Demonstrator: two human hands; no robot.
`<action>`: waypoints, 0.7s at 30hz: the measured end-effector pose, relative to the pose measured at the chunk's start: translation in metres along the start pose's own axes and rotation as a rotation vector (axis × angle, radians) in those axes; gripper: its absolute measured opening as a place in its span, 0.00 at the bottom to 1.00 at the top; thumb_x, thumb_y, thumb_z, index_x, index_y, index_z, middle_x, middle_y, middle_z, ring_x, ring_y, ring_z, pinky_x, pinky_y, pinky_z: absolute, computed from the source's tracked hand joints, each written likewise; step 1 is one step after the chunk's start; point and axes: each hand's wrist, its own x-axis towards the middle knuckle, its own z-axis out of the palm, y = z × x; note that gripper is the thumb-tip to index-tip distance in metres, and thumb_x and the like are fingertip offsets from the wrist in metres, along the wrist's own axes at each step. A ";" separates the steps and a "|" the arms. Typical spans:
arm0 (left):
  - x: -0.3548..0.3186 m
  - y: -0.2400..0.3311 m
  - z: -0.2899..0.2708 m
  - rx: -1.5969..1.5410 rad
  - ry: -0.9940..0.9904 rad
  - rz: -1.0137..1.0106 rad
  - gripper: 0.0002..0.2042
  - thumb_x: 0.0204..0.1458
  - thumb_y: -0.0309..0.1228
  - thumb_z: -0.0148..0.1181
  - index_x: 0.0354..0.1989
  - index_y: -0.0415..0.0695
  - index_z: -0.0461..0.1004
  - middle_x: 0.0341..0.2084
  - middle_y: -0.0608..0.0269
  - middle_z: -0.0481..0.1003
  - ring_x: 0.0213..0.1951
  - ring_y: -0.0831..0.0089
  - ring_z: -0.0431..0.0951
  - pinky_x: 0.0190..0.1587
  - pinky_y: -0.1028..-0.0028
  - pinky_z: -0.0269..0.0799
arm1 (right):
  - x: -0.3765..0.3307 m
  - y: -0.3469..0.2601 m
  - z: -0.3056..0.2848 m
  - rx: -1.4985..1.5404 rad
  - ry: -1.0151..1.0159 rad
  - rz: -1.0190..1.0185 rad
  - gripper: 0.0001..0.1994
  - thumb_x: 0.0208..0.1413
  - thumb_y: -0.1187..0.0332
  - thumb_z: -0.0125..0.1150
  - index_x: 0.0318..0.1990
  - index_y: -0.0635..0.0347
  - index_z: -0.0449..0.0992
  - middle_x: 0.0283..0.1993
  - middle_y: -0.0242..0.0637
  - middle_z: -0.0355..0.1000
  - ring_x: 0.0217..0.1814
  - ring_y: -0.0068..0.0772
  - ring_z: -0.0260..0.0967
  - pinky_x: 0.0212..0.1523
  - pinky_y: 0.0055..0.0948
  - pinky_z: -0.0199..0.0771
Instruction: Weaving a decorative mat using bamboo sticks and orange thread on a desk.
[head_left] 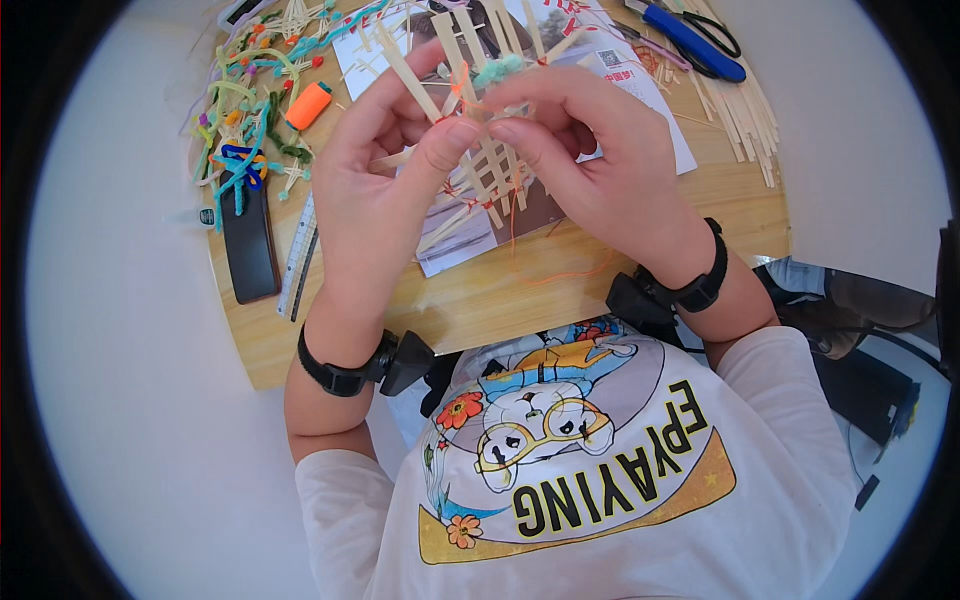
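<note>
Over the near part of the table I hold a woven lattice of pale wooden strips (492,172), its long strips fanning upward and bits of orange-red thread tied at several crossings. My left hand (385,160) is closed around its left side, thumb pressed near the middle. My right hand (595,150) is closed in a pinch beside the left thumb. Orange thread (514,228) runs up at the pinch point and hangs below the lattice; the fingertips hide exactly what they grip. A fluffy mint-green piece (498,70) sits among the strips just above the right fingers.
Printed sheets (655,105) lie under the work. Blue-handled pliers (690,40), black-handled scissors (722,30) and loose wooden strips (742,125) are at the right. Colourful pipe-cleaner pieces (262,110), an orange block-shaped item (309,105), a dark case (250,250) and a ruler (298,260) lie left.
</note>
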 end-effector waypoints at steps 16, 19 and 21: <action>-0.004 -0.004 -0.004 0.102 -0.030 -0.053 0.18 0.51 0.27 0.67 0.51 0.38 0.75 0.31 0.68 0.77 0.33 0.84 0.75 0.36 0.82 0.71 | 0.004 0.000 -0.001 0.005 0.046 -0.081 0.11 0.50 0.72 0.66 0.43 0.52 0.80 0.27 0.34 0.74 0.23 0.32 0.68 0.24 0.28 0.68; -0.002 -0.003 -0.004 0.126 -0.036 -0.048 0.18 0.51 0.27 0.67 0.51 0.39 0.75 0.31 0.68 0.77 0.34 0.84 0.75 0.37 0.83 0.70 | 0.003 0.004 0.001 -0.009 0.064 -0.111 0.08 0.50 0.72 0.66 0.38 0.53 0.80 0.26 0.34 0.73 0.23 0.33 0.68 0.25 0.29 0.68; -0.002 -0.002 -0.003 0.101 -0.027 -0.044 0.19 0.51 0.27 0.67 0.52 0.38 0.74 0.31 0.67 0.77 0.34 0.84 0.75 0.38 0.84 0.70 | 0.002 0.005 0.001 -0.010 0.068 -0.104 0.06 0.49 0.72 0.66 0.36 0.54 0.80 0.26 0.34 0.73 0.24 0.33 0.68 0.25 0.29 0.68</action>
